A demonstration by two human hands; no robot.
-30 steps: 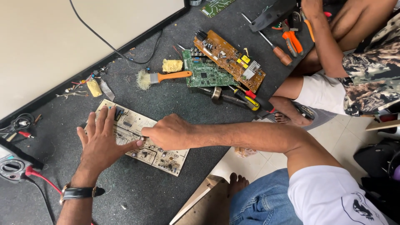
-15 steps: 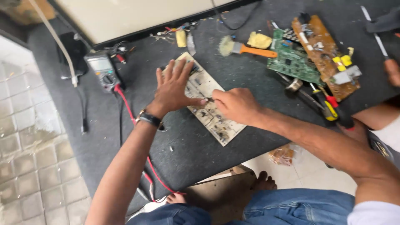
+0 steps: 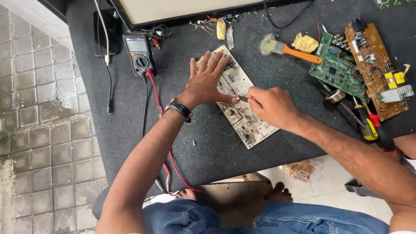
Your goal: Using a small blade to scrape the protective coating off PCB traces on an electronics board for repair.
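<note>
While the left hand (image 3: 207,82) presses flat, fingers spread, on the pale circuit board (image 3: 242,113), whose long axis runs upper-left to lower-right, the right hand (image 3: 272,106) pinches what seems a small metal tool (image 3: 243,99).

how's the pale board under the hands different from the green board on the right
The pale circuit board is cream, long and narrow; the green circuit board is shorter and squarer. The pale board lies alone, pinned flat by the left hand, with the right hand working on it; the green board is untouched and sits against a brown board. Both lie on the dark mat.
</note>
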